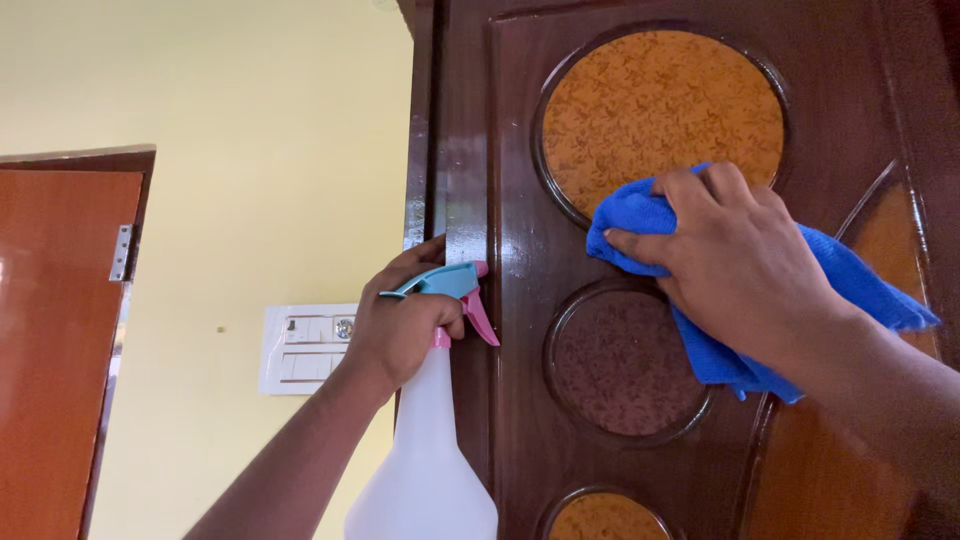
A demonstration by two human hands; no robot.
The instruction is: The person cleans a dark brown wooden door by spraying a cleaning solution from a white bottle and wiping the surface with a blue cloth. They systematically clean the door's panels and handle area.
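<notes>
My right hand [735, 260] presses a crumpled blue cloth [850, 280] flat against a glossy dark brown wooden door [510, 150], between a large orange oval inlay [660, 100] and a smaller brown round inlay [625, 365]. My left hand [400, 320] grips the neck of a white spray bottle [425, 460] with a light blue head and a pink trigger [478, 315]. The bottle hangs upright at the door's left edge, nozzle pointing left. My left fingers also touch the door's edge.
A pale yellow wall fills the left half, with a white switch panel [300, 348] at mid height. An orange-brown door [55, 350] with a metal hinge stands at the far left. Another orange inlay [605, 518] shows at the bottom of the dark door.
</notes>
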